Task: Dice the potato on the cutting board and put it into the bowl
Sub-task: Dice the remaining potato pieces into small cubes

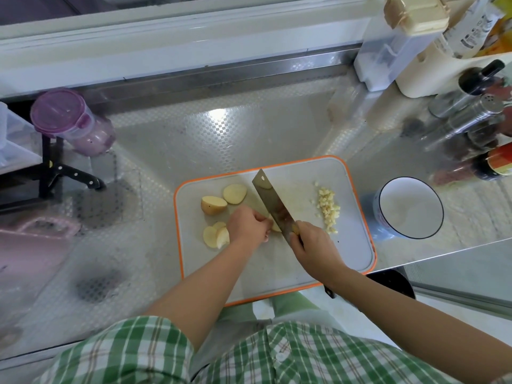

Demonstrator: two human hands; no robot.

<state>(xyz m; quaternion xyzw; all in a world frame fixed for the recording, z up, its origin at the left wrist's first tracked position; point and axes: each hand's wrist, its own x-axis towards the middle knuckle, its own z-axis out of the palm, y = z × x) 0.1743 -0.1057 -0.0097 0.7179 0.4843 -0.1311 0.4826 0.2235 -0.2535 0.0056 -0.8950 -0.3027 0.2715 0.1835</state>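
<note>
The potato piece [276, 226] being cut lies near the middle of the cutting board [266, 264], pinned by the curled fingers of the left hand [249, 225]. The right hand [313, 245] grips the handle of a cleaver [273, 203], whose blade stands against that piece. A potato half [213, 205] and slices [235, 193] lie toward the board's left edge. A pile of diced potato [328, 210] sits near its right edge.

Just right of the board stands the bowl [410, 212], white inside with a dark rim. The board lies at the front edge of the steel worktop [194, 139].

At the back right corner are a clear container [388, 54] with a beige lid, steel shakers [471, 112] and a bottle [471, 31] whose label is too blurred to read. At the left edge stand a purple-lidded jar [69, 120] and a black-handled knife [80, 176].
</note>
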